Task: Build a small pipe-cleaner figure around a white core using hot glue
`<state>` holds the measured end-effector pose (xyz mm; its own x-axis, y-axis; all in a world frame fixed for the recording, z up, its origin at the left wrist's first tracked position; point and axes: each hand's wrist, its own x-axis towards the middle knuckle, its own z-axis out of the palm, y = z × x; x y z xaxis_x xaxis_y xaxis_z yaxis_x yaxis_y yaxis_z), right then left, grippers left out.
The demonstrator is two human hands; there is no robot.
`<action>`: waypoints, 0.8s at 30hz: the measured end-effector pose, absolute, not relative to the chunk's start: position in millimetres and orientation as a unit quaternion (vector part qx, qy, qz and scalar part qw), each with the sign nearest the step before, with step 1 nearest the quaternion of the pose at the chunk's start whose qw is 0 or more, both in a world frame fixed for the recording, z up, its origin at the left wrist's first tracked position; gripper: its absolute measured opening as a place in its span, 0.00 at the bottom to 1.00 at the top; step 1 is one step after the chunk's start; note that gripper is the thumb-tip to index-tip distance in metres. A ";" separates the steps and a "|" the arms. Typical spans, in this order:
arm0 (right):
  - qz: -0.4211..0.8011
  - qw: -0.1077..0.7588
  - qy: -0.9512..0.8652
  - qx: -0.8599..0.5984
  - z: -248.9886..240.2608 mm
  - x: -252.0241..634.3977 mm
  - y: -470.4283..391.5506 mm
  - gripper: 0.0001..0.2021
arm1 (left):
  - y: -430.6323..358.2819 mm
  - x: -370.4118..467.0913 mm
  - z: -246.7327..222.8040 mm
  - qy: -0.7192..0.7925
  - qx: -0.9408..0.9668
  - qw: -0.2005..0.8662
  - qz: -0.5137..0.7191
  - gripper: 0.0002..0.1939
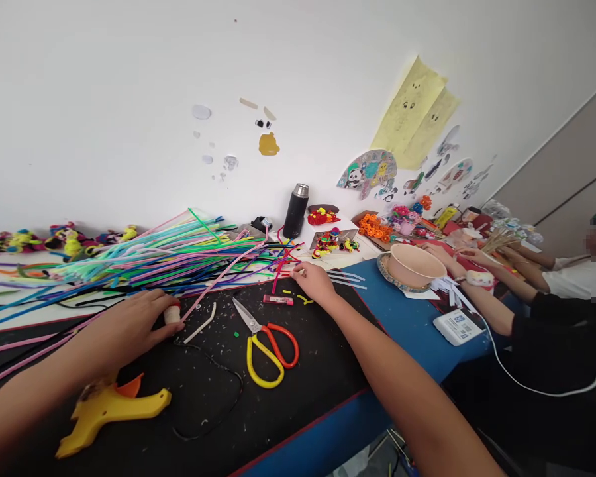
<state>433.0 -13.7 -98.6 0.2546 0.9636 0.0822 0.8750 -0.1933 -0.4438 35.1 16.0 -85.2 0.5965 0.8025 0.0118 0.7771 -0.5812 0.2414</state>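
Observation:
My left hand (144, 322) is closed over the black mat, its thumb and fingers on a pink pipe cleaner (223, 277) that slants up to the right. A pale, stubby patch at its fingertips could be a wrapping or a small object; I cannot tell. My right hand (314, 281) is pinched near several red pipe cleaners (279, 266), and what sits between its fingertips is too small to name. Scissors (259, 339) with one red and one yellow handle lie between my hands, blades slightly apart. Just beyond them lies a small pink packet (278, 300).
A large heap of coloured pipe cleaners (163, 255) covers the back left. A yellow glue gun (114, 407) lies near my left forearm. Behind stand a black bottle (295, 212) and small colourful figures (334, 242). Rightward are a beige bowl (417, 265) and co-workers' arms (487, 301).

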 end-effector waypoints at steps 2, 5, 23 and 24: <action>0.101 0.192 -0.615 -0.758 -98.7 429.6 -13.8 0.09 | 18.3 32.1 -84.3 0.449 0.883 0.122 0.057 0.28; 0.094 0.186 -0.622 -0.755 -100.5 426.9 -14.9 0.07 | 20.2 27.0 -80.1 0.444 0.882 0.150 0.052 0.30; 0.379 0.414 -0.531 -0.634 -106.0 410.9 -56.6 0.23 | 6.9 35.0 -55.8 0.446 0.863 0.194 0.135 0.20; 0.401 0.416 -0.528 -0.622 -103.7 405.1 -59.5 0.22 | 5.4 36.6 -53.4 0.441 0.863 0.200 0.146 0.21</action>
<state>405.1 -59.5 -103.7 0.1200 0.9910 -0.0596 0.3239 -0.0958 -0.9412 36.6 5.4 -53.4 0.5680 0.8196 0.0751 0.7031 -0.5306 0.4734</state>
